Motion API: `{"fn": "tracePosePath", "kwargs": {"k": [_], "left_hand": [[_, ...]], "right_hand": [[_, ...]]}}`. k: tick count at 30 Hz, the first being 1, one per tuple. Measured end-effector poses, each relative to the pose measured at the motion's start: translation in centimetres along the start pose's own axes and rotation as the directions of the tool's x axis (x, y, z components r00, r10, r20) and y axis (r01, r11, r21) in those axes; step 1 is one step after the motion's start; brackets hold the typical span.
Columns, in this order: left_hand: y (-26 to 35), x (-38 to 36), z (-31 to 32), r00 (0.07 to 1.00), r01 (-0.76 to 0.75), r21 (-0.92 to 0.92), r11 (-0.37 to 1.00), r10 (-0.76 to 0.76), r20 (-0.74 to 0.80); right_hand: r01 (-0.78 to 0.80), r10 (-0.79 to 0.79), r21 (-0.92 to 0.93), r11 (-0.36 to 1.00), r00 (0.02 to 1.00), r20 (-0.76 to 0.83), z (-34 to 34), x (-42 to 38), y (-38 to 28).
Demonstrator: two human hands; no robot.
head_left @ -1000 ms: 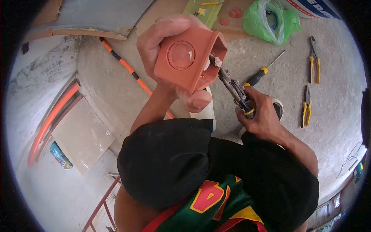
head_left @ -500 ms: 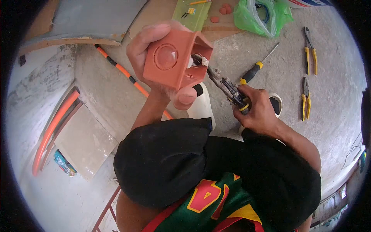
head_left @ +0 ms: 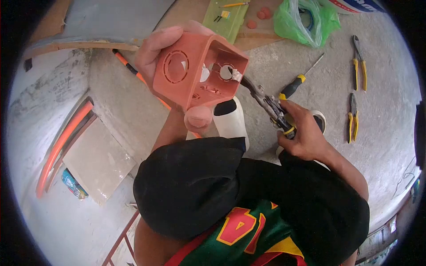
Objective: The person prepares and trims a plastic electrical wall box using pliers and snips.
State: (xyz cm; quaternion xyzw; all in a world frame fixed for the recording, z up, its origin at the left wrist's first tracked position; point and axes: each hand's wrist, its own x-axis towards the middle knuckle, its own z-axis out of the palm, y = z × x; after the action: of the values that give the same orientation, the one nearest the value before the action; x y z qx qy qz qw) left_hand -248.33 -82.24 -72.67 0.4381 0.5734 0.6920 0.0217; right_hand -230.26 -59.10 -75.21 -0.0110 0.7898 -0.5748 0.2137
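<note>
My left hand [head_left: 151, 54] is wrapped round an orange plastic electrical utility box [head_left: 202, 73], its thumb at the lower edge and fingers at the back. The box is tilted, its open side facing right, with round holes and knockouts in its walls. A whitish scrap [head_left: 236, 74] shows at the far hole. In my right hand [head_left: 304, 131] are dark metal pliers [head_left: 268, 104] with a yellow band on the handle. Their tip reaches the box wall by that hole; part of the tip is hidden behind the wall.
On the concrete floor lie a screwdriver [head_left: 295, 84], diagonal cutters [head_left: 358, 62] and combination pliers [head_left: 353, 119]. Further off are a green plastic bag [head_left: 284, 22], round orange discs [head_left: 251, 24] and a green tray [head_left: 213, 22]. Orange tubing [head_left: 66, 146] lies at the left.
The box has turned in my left hand, showing more of its inside, and shifted slightly left. My right hand and the pliers have moved slightly right and down.
</note>
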Motion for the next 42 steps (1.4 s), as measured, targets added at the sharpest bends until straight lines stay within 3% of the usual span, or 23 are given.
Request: {"fn": "tracePosePath", "kwargs": {"k": [8,14,19,25,29,32,38,42], "left_hand": [[2.5,0.7,2.0,0.992,0.106,-0.084,0.991,-0.11,-0.056],[0.9,1.2,0.7,0.995,-0.01,-0.203,0.979,0.029,0.092],[0.4,1.9,3.1,0.991,-0.101,-0.201,0.974,0.081,-0.107],[1.9,1.2,1.3,0.991,0.068,-0.223,0.972,-0.04,0.128],[2.6,1.3,0.9,0.984,0.122,-0.102,0.987,-0.106,0.145],[2.7,1.6,0.2,0.972,0.134,-0.129,0.983,-0.105,0.212],[-0.3,2.4,1.7,0.971,-0.133,-0.357,0.925,0.194,0.141],[0.6,1.3,1.4,0.988,-0.065,-0.197,0.978,0.09,0.123]], "right_hand": [[0.022,-0.022,0.015,1.0,0.999,0.028,-0.3,0.3,-0.6],[0.04,-0.04,0.015,0.999,0.998,0.05,-0.6,0.2,-1.0],[0.025,-0.027,0.023,0.999,0.995,0.093,-0.9,0.2,-1.1],[0.028,-0.031,0.026,0.999,0.992,0.119,-1.3,-0.2,-1.2],[0.015,-0.019,0.038,0.999,0.992,0.125,-1.3,-0.2,-1.5],[0.0,-0.007,0.054,0.999,0.991,0.131,-1.3,-0.2,-1.5],[0.026,-0.028,0.011,1.0,0.987,0.156,-1.7,-0.5,-1.5],[0.043,-0.04,-0.012,0.999,0.987,0.157,-1.9,-0.5,-1.8]]}}
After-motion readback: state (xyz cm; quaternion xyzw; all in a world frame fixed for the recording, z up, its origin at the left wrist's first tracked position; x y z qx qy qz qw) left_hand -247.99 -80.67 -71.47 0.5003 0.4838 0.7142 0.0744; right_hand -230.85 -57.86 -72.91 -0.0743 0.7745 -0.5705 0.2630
